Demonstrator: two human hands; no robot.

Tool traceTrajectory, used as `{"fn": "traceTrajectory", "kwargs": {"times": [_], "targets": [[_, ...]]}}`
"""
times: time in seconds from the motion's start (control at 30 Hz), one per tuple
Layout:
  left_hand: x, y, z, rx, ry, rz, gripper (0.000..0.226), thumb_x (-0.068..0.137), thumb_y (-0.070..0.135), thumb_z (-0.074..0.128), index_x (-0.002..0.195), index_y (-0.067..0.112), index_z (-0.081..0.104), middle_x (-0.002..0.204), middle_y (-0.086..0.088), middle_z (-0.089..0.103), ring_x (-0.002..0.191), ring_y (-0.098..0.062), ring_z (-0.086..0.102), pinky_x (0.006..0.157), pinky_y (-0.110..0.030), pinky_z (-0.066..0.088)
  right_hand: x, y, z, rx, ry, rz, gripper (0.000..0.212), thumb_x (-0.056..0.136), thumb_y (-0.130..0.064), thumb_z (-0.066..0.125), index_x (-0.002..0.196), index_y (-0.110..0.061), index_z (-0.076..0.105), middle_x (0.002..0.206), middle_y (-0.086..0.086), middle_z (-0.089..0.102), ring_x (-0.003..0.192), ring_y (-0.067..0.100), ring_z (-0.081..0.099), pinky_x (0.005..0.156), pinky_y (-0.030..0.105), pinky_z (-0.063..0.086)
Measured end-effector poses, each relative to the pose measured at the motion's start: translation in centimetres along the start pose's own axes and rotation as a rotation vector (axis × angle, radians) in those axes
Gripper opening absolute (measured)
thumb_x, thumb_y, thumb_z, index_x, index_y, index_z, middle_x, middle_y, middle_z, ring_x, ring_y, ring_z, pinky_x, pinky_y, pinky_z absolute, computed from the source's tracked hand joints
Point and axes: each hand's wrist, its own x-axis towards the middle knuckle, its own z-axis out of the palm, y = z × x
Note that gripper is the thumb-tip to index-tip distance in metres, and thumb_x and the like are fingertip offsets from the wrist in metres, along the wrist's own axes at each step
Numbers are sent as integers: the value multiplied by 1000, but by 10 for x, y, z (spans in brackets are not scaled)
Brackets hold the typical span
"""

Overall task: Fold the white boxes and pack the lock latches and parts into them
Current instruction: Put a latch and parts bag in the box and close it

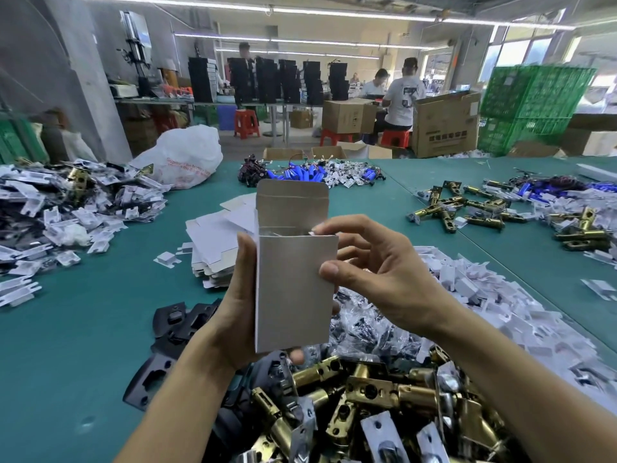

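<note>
An upright white box (293,292) stands in front of me with its top flap raised and its mouth open. My left hand (238,315) grips it from the left and below. My right hand (374,272) pinches the box's right edge with the thumb, while its forefinger reaches over the open top. Something pale shows just inside the mouth. Brass lock latches (367,396) lie heaped on the table right below the box. A stack of flat unfolded boxes (213,242) sits behind my left hand.
Black strike plates (173,332) lie left of the latch heap. Small bagged parts (374,325) and white card inserts (494,309) spread to the right. More latches (467,208) and blue batteries (307,175) lie farther back on the green table (83,329). People work at benches beyond.
</note>
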Motion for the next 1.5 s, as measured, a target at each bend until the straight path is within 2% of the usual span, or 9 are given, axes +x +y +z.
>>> {"fn": "traceTrajectory", "kwargs": {"times": [0.17,0.33,0.47,0.63,0.77,0.93,1.03,1.17,1.5], "targets": [[14,-6,8,391,366,43,73,75,88,23,105,46,74,100,2,78,87,-15,75,63,-34,59,-3,14,-14,-21,37,88,32,77,-27,81,107,-23,69,89,14,72,79,23,68,75,37,58],[20,-15,2,680,521,282,25,86,58,55,110,52,54,109,5,72,97,-13,72,75,-28,59,-9,30,-24,-196,105,152,30,74,-18,83,101,-22,72,85,15,70,83,29,68,79,42,59],[19,-20,-7,732,493,455,38,85,32,77,110,52,56,120,-2,69,99,-24,73,86,-43,59,-12,33,-27,-199,86,171,29,74,-13,83,98,-23,72,84,10,72,80,23,71,77,38,60],[17,-23,-10,810,462,457,28,79,29,81,100,44,70,113,13,71,100,-16,70,77,-30,59,-15,36,-33,-161,26,217,29,73,-8,84,90,-28,72,87,8,74,81,18,70,70,28,57],[17,-24,-12,816,472,435,21,77,25,77,97,19,69,104,10,71,97,-17,70,77,-40,61,-14,35,-35,-208,16,211,24,74,-20,85,92,-30,73,98,0,73,93,12,69,76,26,56],[15,-19,-10,852,475,410,23,76,30,76,97,20,71,104,10,72,96,-17,71,78,-42,62,-2,23,-30,-118,133,103,24,80,-38,75,100,-37,63,116,-11,68,106,9,65,78,24,55],[15,-19,-8,854,491,399,22,74,33,77,96,28,73,106,9,73,97,-16,72,79,-41,62,5,17,-23,49,158,92,25,85,-34,69,107,-29,57,101,8,71,88,11,68,74,23,53],[16,-18,-7,818,500,408,24,75,23,81,96,32,74,104,7,75,94,-15,73,77,-36,62,8,17,-21,-71,153,115,10,84,-19,70,92,-22,74,83,1,75,78,16,67,72,24,53],[16,-17,-4,701,529,431,46,66,23,85,98,16,53,96,-9,75,86,-29,75,70,-32,60,-2,20,-23,-192,81,178,10,80,-21,78,89,-27,77,91,-6,77,89,15,72,83,31,58]]}}
